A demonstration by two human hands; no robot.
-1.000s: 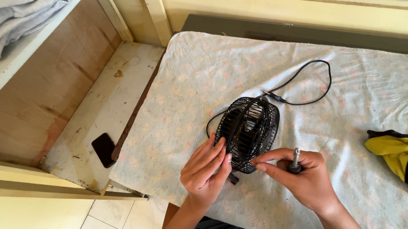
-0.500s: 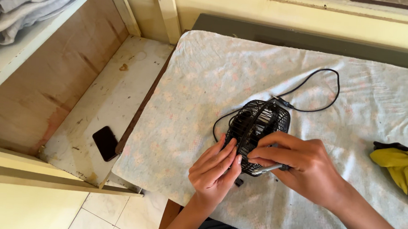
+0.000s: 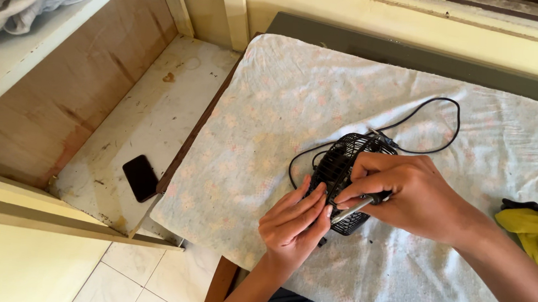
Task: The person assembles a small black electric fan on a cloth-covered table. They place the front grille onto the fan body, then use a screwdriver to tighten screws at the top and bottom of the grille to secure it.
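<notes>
**Small black cage fan under both hands**

The fan (image 3: 343,175) is a small round one with a black wire grille, standing on edge on the pale flowered cloth (image 3: 272,107) over the bench. Its thin black cord (image 3: 438,128) loops behind it. The left hand (image 3: 292,225) presses flat, fingers together, against the grille's near side. The right hand (image 3: 411,192) pinches a screwdriver (image 3: 353,208), its metal shaft lying against the grille.

Left hand (image 3: 294,225) fingers extended together, right hand (image 3: 405,195) curled, gripping
</notes>
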